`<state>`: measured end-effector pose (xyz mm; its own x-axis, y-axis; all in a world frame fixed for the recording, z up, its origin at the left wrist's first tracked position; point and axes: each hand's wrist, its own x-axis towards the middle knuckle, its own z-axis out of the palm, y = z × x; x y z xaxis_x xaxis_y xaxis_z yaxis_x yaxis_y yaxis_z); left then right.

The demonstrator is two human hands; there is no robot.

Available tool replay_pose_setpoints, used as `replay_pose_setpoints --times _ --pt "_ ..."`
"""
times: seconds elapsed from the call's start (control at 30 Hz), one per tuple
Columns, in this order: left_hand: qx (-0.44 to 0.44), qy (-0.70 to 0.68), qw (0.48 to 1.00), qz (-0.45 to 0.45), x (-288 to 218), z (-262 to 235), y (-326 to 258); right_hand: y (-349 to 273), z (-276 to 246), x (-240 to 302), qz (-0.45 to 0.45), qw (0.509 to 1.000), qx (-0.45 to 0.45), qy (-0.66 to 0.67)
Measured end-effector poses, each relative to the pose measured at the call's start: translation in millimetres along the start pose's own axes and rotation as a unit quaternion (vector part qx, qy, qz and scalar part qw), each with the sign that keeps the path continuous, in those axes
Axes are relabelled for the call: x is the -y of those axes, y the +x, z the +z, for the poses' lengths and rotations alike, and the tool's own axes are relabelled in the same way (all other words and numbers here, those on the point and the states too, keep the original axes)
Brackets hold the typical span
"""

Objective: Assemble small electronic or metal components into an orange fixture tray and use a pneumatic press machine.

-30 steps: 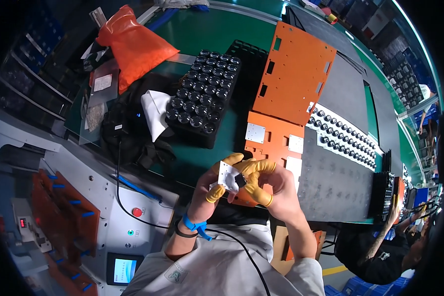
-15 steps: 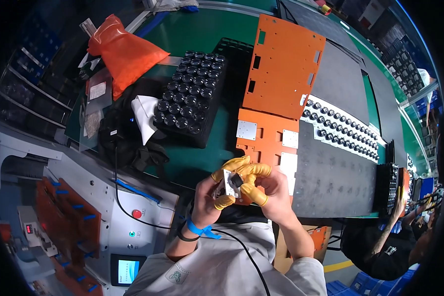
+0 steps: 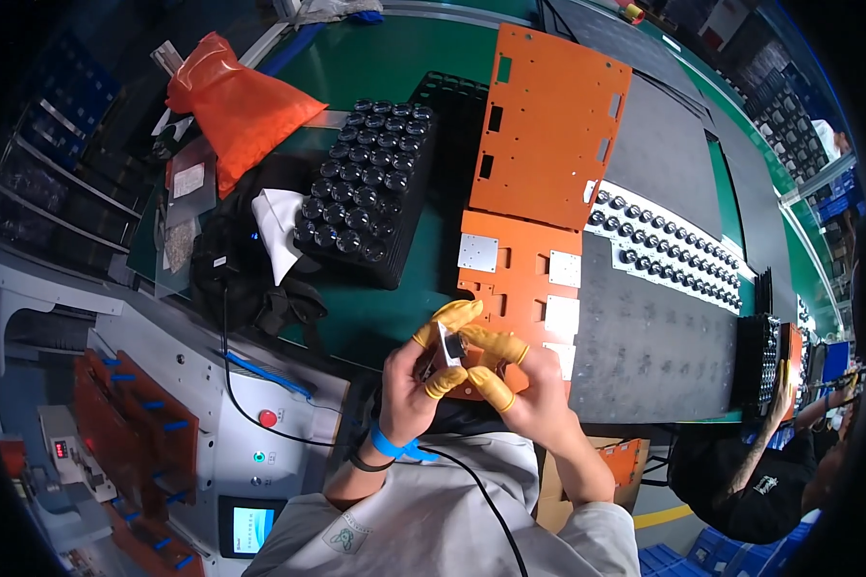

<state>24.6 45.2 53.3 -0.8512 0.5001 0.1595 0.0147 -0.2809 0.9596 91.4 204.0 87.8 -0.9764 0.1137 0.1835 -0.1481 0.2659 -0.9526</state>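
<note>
Close in front of me, my left hand [image 3: 421,363] pinches a small white circuit board [image 3: 443,352] by its edges, the board tilted up on its side. A short black lens holder [image 3: 455,346] sits against the board's right face. Thumb and forefinger of my right hand [image 3: 520,370] close around this black part; their exact contact is partly hidden. Yellow finger cots cover several fingertips on both hands. Beneath and beyond the hands lies an orange fixture plate [image 3: 524,252] with white square boards [image 3: 478,253] set on it. A second orange plate [image 3: 548,125] adjoins its far edge.
Left of the fixture stands a black tray of clear-topped lenses [image 3: 366,178]. An orange bag [image 3: 245,111] and white cloth [image 3: 277,231] lie further left. White strips of lenses [image 3: 669,245] rest on a dark mat [image 3: 654,356]. A co-worker [image 3: 741,471] is at right.
The board has turned more edge-on between my hands. My right thumb has straightened and moved toward my left thumb, and the right forefinger has shifted along the black part.
</note>
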Motion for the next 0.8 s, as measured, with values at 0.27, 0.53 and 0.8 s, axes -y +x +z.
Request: replay_pose_setpoints --times 0.27,0.53,0.8 --pt "-0.054 -0.087 0.992 -0.071 -0.9 18.2 -15.9 -3.4 10.4 -15.3 -0.184 0.955 -0.036 -0.230" --pt "-0.031 -0.094 0.994 -0.040 -2.3 24.4 -7.0 -11.0 -1.6 -29.0 -0.242 0.890 -0.142 -0.360" --pt "0.013 0.226 0.967 0.119 0.4 -4.0 9.3 -12.3 -8.5 -27.5 -0.218 0.906 -0.093 -0.350"
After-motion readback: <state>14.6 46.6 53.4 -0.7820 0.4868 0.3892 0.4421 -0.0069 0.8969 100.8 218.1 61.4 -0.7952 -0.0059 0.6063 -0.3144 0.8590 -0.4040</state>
